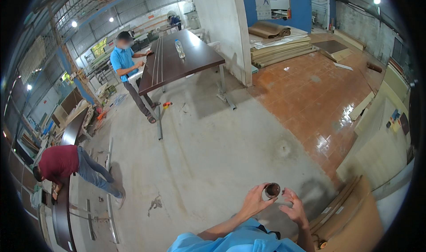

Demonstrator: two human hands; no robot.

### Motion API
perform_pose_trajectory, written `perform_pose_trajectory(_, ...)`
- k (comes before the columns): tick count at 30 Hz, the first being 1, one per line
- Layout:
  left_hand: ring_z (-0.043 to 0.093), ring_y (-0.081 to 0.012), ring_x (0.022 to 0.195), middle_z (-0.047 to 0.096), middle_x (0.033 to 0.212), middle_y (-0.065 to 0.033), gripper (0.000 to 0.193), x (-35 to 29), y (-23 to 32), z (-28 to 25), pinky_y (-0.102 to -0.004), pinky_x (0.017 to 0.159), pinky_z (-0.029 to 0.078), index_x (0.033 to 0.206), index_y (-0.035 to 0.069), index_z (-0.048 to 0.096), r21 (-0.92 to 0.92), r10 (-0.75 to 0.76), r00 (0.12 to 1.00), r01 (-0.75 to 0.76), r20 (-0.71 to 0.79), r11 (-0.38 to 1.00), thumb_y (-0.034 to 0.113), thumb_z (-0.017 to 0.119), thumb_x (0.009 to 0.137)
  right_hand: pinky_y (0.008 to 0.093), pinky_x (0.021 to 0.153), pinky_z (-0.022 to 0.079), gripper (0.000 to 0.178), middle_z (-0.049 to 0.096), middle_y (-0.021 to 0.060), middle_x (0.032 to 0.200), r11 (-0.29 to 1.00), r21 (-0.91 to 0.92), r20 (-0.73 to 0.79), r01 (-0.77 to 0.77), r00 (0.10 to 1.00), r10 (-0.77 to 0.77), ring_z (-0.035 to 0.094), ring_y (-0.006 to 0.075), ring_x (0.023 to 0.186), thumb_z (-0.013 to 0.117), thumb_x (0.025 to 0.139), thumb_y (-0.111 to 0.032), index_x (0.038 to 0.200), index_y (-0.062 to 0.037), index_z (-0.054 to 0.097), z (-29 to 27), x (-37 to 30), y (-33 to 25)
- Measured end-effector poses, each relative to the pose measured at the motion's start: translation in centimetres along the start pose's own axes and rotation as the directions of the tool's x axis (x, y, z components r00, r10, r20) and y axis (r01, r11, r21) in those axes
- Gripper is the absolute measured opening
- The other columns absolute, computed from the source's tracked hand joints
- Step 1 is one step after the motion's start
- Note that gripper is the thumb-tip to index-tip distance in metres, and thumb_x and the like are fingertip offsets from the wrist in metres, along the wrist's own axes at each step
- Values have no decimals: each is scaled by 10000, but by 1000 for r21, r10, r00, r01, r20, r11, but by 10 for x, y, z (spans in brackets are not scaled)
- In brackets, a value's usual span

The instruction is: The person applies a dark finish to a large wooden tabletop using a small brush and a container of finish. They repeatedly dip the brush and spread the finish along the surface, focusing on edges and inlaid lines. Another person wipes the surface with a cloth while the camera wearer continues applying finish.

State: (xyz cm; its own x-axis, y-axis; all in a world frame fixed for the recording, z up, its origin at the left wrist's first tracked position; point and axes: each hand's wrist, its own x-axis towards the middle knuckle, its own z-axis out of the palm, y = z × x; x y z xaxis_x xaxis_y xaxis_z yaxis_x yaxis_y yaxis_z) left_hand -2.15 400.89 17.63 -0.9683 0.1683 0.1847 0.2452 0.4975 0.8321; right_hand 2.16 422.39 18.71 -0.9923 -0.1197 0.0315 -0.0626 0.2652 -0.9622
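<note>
My left hand (pixel 256 200) is closed round the side of a small round jar (pixel 272 190) with dark brown stuff showing in its open top. I hold the jar upright in front of my body, above the concrete floor. Just to the right of the jar, my right hand (pixel 294 206) has its fingers apart and curved toward it. A narrow gap shows between those fingers and the jar, and nothing is in that hand.
A dark brown panel table (pixel 195 57) with thin strips and a plastic bottle (pixel 179 49) stands ahead; a person in blue (pixel 123 59) works beside it. At left, a person in maroon (pixel 62 163) bends over a dark panel. Boards (pixel 377 141) lean at right.
</note>
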Motion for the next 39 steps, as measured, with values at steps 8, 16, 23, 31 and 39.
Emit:
perform_pose_trajectory(8, 607, -380, 1127, 661, 1195, -165, 631, 207, 34, 188, -468, 969, 482, 1317, 91, 569, -75, 162, 980, -154, 113, 985, 281, 817, 768, 395, 1005, 470, 783, 588, 195, 1292, 994, -93, -165, 58, 984, -73, 594, 297, 1183, 785, 764, -110, 1443, 32, 420, -173, 157, 59)
perform_pose_trajectory(16, 583, -386, 1167, 641, 1227, -169, 655, 382, 110, 327, -466, 1001, 469, 1329, 75, 561, -132, 257, 944, -234, 204, 963, 209, 819, 742, 376, 953, 503, 750, 635, 170, 1195, 984, -174, -271, -39, 963, -9, 648, 273, 1089, 830, 708, -81, 1365, 15, 481, -370, 262, 94)
perform_pose_trajectory(23, 580, -403, 1179, 623, 1264, -189, 729, 488, 183, 459, -484, 1011, 454, 1364, 33, 512, -184, 366, 857, -320, 363, 930, 226, 828, 736, 408, 888, 540, 665, 623, 177, 1155, 933, -360, -375, -3, 916, -141, 656, 352, 1036, 881, 699, -190, 1257, -12, 567, -534, 305, 135)
perform_pose_trajectory(31, 681, -370, 1052, 733, 1086, -177, 452, 520, 151, 640, -440, 934, 521, 1149, 44, 722, 46, 71, 810, -120, 582, 992, 390, 734, 858, 399, 824, 546, 559, 672, 154, 1056, 937, -303, -703, -172, 704, -98, 681, 310, 962, 818, 781, -264, 1242, -33, 602, -764, 279, 185)
perform_pose_trajectory(39, 683, -219, 1017, 763, 1049, -84, 465, 473, 38, 718, -398, 924, 517, 1162, 47, 753, 516, -534, 102, 160, 839, 842, 418, 673, 892, 380, 931, 510, 462, 662, 159, 1090, 745, -420, -904, -518, 313, -292, 639, 300, 1028, 803, 785, -195, 1177, -7, 649, -1013, 180, 330)
